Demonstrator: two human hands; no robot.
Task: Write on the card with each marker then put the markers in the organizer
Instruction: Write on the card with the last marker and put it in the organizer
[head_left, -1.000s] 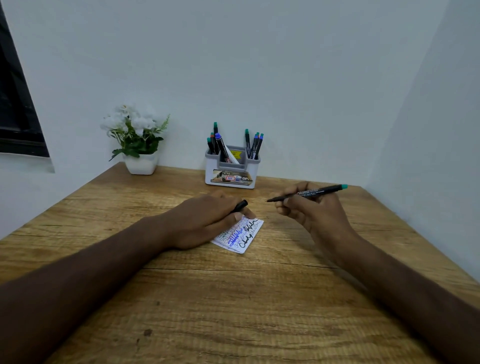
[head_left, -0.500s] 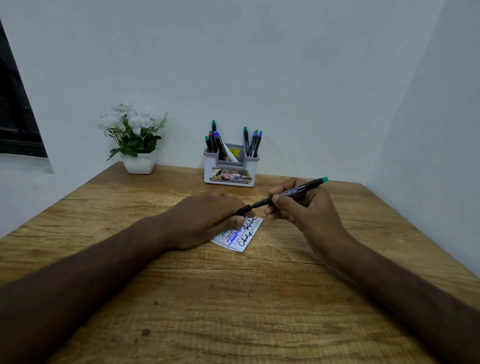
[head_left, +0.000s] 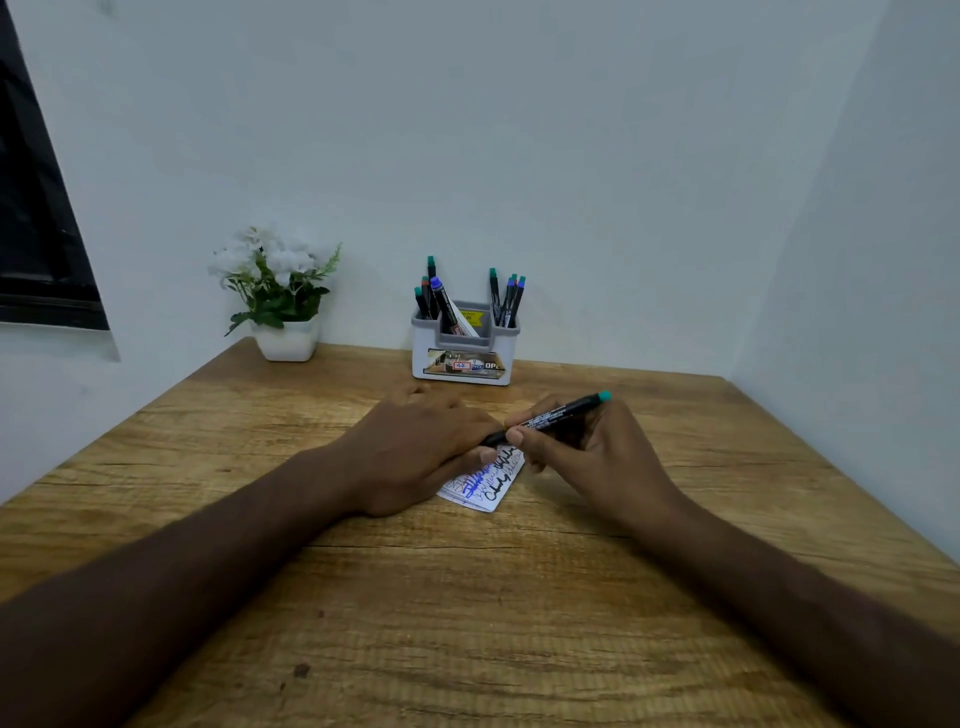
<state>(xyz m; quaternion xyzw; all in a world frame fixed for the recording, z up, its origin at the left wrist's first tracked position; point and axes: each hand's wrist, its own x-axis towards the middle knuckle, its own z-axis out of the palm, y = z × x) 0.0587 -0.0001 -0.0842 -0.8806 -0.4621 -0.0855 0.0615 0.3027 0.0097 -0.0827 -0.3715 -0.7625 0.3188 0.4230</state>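
Wooden desk (head_left: 467, 623); left hand (head_left: 415, 457) perhaps hides marker (head_left: 556, 415) tip.

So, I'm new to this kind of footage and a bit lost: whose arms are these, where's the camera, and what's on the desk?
There is no machine here: the camera sits on a person's head, looking forward and down at their own arms. The left hand rests on a small white card covered in writing and holds what looks like the marker's cap. The right hand grips a black marker with a green end. These lie on a wooden table. At the back stand a grey-and-white organizer full of markers and a white pot of white flowers.
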